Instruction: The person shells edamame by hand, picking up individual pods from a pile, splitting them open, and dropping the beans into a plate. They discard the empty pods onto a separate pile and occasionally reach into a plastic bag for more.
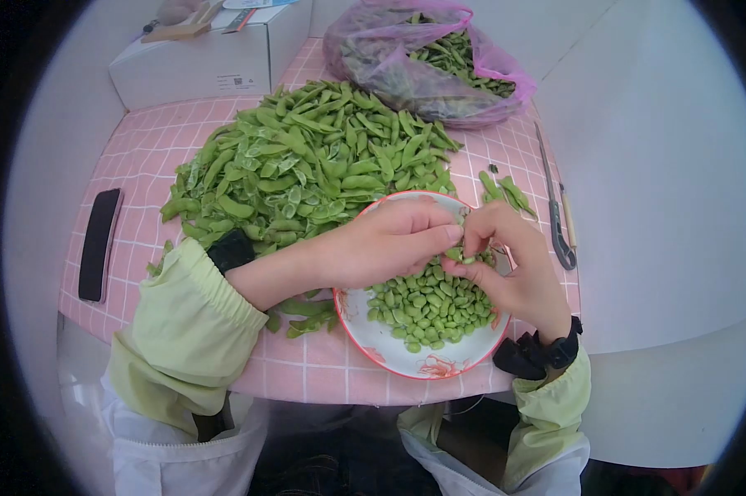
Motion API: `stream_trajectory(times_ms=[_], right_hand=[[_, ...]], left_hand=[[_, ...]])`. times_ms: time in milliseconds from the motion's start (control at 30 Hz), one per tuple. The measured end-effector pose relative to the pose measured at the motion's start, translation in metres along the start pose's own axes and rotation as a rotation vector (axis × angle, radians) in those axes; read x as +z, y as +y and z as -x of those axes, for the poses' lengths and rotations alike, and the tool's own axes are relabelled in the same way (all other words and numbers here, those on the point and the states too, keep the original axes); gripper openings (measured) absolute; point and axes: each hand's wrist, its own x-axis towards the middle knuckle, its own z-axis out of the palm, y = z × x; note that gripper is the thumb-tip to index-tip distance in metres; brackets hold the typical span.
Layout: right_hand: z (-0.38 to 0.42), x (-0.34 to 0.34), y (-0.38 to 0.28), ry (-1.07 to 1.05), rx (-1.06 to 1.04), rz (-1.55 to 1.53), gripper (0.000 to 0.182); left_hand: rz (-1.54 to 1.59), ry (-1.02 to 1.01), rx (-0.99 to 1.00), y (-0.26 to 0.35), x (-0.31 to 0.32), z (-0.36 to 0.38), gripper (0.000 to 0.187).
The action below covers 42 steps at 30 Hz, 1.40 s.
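My left hand (387, 243) and my right hand (517, 258) meet above a white plate (352, 322) with a red rim. Between their fingertips is a green bean pod (460, 255), partly covered by the fingers, and both hands are closed on it. Shelled green beans (429, 307) lie heaped on the plate beneath the hands. Behind the plate and to its left spreads a large pile of green pods (307, 157). A few loose pods (307, 314) lie under my left wrist.
A purple bag of pods (439, 66) and a white box (199, 62) stand at the back. Scissors (555, 207) and a thin stick (568, 217) lie on the right, near some pods (509, 193). A phone (100, 245) rests at the left edge of the checked cloth (307, 368).
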Motion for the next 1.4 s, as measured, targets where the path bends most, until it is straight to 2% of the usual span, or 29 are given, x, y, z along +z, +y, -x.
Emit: stream_trajectory(times_ms=[100,333,500,700,1000,1233,1400], right_hand=[[-0.0003,-0.0016,0.0061,0.007,-0.095,0.101,0.023],[0.0006,-0.0025,0.0043,0.161,-0.028,0.063,0.018],[-0.0007,-0.0019,0.0015,0.268,-0.016,0.103,0.015],[0.0026,-0.0041,0.0067,0.302,-0.035,0.112,0.015],[0.0028,-0.0015,0.0045,0.36,0.075,0.019,0.016],[0.0035,-0.0038,0.0061,0.319,0.144,0.054,0.023],[0.0025,-0.0016,0.0076,0.28,0.181,0.022,0.026]], left_hand=[[-0.021,0.014,0.001,0.0012,0.0,-0.0002,0.026],[0.071,0.01,0.04,0.0043,-0.0017,0.0009,0.028],[0.034,0.119,0.063,-0.0006,-0.0041,-0.0018,0.03],[0.058,0.094,0.087,-0.0028,-0.0076,-0.0019,0.03],[0.007,0.111,0.063,-0.0032,-0.0063,-0.0022,0.028],[0.001,0.175,0.101,-0.0004,-0.0037,-0.0025,0.029],[0.113,0.173,0.099,-0.0018,-0.0097,-0.0015,0.029]])
